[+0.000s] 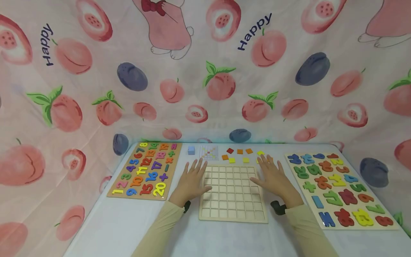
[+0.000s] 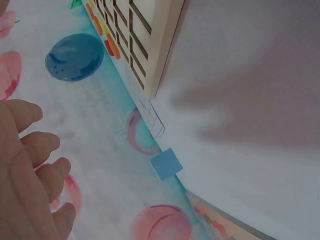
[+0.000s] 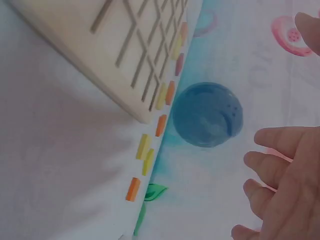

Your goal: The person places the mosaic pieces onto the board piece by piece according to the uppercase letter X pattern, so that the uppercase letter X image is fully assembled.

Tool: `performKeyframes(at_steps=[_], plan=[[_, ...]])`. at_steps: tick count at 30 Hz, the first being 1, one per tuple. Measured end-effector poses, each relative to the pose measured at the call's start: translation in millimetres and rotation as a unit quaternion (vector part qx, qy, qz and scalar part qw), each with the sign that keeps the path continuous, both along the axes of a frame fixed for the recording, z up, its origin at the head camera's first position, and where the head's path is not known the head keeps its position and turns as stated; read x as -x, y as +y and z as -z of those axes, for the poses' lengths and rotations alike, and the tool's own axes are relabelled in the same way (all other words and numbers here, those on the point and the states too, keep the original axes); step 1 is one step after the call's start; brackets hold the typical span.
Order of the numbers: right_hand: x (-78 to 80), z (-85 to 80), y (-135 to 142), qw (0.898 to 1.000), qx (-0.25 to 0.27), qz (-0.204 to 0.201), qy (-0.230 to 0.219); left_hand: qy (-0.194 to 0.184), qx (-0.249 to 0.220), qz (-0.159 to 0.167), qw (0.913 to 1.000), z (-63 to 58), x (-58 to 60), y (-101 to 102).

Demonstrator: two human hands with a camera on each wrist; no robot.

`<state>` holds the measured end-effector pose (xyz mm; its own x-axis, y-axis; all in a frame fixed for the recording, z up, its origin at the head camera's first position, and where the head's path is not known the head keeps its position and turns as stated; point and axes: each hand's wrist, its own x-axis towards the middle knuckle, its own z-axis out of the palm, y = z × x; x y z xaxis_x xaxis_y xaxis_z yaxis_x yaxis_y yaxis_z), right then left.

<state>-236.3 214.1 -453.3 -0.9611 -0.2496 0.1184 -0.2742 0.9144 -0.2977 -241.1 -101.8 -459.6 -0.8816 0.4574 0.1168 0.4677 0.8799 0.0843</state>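
A square wooden grid board (image 1: pixel 232 192) lies in the middle of the white table, its cells holding no pieces. My left hand (image 1: pixel 192 182) is over its left edge, fingers spread, the thumb reaching over the grid. On the other side my right hand (image 1: pixel 273 178) spreads its fingers by the right edge, thumb also over the cells. Both wrist views show the fingers apart from the board, with nothing in them. Beyond the board lie several small square tiles, among them a red tile (image 1: pixel 230 151), an orange tile (image 1: pixel 239 151) and a yellow tile (image 1: pixel 245 160).
Left of the board is a number puzzle board (image 1: pixel 110 195) with coloured numerals; a second number board (image 1: pixel 316 214) lies at the right. A light blue cube (image 1: pixel 191 150) and a printed pattern card (image 1: pixel 208 152) sit at the back, before a fruit-patterned cloth (image 1: pixel 192 92).
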Motion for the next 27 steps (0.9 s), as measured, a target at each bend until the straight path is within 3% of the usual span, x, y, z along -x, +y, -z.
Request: performKeyframes(at_steps=[7,14,20,23,27], plan=[[7.8,9.8,7,1.0,-0.01,-0.015,0.004,-0.022,0.013,0.032,0.9992,6.9,0.1,4],[32.9,12.5,15,0.999,-0.008,-0.053,0.012,-0.036,0.037,0.065,0.9966,8.5,-0.3,3],[49.2,8.7,22,0.996,0.069,-0.058,-0.018,-0.057,0.084,0.084,0.9912,9.7,-3.5,-1],[56.2,10.2,27,0.989,0.133,-0.043,-0.047,-0.07,0.097,0.092,0.9885,12.6,-4.8,-5],[66.8,15.9,36,0.978,0.197,-0.051,-0.053,-0.088,0.106,0.1,0.9853,16.9,-5.6,-11]])
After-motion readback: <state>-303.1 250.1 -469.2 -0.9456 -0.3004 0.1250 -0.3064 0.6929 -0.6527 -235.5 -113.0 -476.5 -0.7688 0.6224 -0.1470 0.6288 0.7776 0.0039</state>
